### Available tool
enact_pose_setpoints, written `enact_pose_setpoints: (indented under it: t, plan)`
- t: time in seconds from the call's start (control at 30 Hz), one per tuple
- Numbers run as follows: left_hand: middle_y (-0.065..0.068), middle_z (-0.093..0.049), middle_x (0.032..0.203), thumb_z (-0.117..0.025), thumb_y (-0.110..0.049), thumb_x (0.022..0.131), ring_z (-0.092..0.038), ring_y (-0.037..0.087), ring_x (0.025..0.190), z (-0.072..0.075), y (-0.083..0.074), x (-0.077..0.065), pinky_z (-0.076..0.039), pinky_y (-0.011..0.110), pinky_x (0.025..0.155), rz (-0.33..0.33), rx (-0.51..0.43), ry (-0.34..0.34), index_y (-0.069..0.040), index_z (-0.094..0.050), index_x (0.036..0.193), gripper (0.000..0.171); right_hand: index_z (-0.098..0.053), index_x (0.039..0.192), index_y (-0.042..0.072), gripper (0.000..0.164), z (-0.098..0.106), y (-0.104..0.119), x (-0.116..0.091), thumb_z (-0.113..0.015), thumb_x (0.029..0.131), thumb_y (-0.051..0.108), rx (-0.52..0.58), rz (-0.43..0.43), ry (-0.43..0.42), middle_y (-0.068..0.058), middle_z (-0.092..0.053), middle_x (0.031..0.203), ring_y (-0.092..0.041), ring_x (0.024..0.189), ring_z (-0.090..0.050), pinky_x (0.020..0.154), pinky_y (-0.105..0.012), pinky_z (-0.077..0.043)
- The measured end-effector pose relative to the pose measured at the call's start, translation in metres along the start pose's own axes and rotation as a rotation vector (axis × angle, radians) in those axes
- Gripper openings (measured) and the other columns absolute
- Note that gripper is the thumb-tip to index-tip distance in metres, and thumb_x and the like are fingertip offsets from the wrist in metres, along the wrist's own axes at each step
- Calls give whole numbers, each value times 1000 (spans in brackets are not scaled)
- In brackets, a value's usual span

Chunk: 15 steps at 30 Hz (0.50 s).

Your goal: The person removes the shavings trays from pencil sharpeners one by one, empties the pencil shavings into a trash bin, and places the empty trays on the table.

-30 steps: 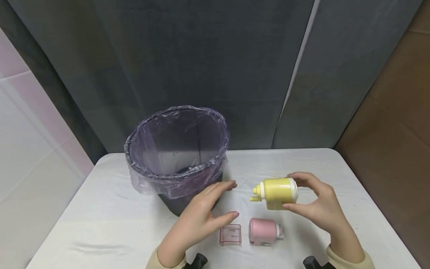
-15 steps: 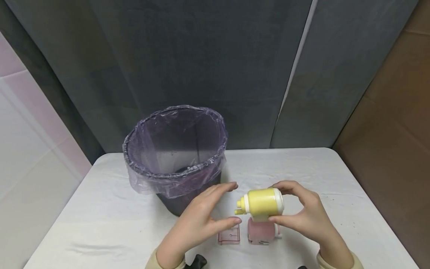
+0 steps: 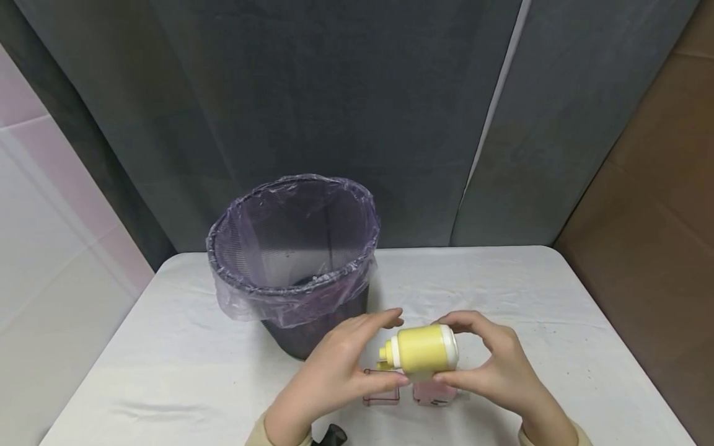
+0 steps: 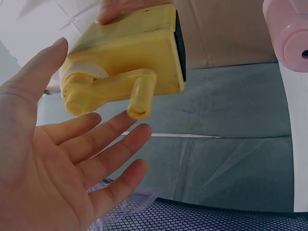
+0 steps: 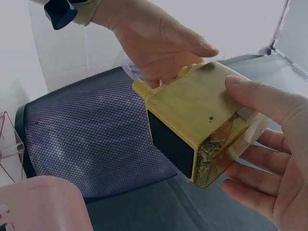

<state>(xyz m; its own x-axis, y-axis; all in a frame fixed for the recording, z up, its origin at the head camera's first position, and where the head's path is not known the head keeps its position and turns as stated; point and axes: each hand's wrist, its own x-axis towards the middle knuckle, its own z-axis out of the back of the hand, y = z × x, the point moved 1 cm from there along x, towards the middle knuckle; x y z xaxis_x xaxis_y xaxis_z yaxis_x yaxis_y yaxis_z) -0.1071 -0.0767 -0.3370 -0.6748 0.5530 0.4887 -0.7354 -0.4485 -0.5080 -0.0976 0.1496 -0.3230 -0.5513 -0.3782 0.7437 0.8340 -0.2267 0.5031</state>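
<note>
My right hand holds a yellow crank pencil sharpener between thumb and fingers, tipped on its side above the table. Its crank handle points toward my left hand. The left fingers are spread and extended around the crank end, with the thumb close to it. In the right wrist view, a see-through drawer on the sharpener contains pencil shavings. A pink pencil sharpener lies beneath on the table, partly hidden by the yellow one. Beside it is a clear pink drawer, partly covered by my left thumb.
Left of the hands stands a dark mesh wastebasket lined with a purple bag. A white cloth covers the table. Dark grey panels rise behind it, and a brown panel stands at the right.
The right hand has brought the yellow sharpener left and down, toward the left hand. It now overlaps the pink sharpener in the head view. The left hand has shifted slightly right.
</note>
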Motion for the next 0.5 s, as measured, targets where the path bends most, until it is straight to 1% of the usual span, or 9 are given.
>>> enact_pose_setpoints:
  t: [0.13, 0.23, 0.33, 0.5]
  plan:
    - [-9, -54, 120, -64, -53, 74, -50, 8, 107, -2, -1, 0, -42, 31, 88, -22, 16, 14, -17, -45, 131, 70, -56, 102, -4, 67, -2, 3, 0, -86, 43, 3, 1, -3, -4, -5, -64, 93, -14, 84, -59, 77, -21, -44]
    - [-7, -55, 118, -67, -50, 73, -52, 7, 103, -4, 0, 1, -43, 28, 85, -53, 15, 25, -15, -48, 128, 68, -56, 103, -3, 65, -2, 5, 0, -87, 46, 7, 7, -6, -7, -4, -63, 93, -13, 84, -59, 77, -20, -44]
    - [-4, -57, 115, -69, -46, 73, -53, 6, 99, -6, 0, 1, -44, 26, 83, -98, 11, 33, -13, -49, 126, 65, -56, 103, -3, 63, -3, 7, 0, -87, 50, 11, 26, 2, -11, -4, -63, 93, -14, 84, -59, 78, -21, -43]
    - [-6, -60, 105, -71, -41, 73, -54, 2, 84, -8, 0, 2, -45, 21, 74, -136, 2, 18, -14, -52, 120, 58, -56, 103, -3, 62, -3, 9, -1, -86, 52, 13, 34, 5, -10, -4, -63, 94, -14, 85, -59, 77, -22, -43]
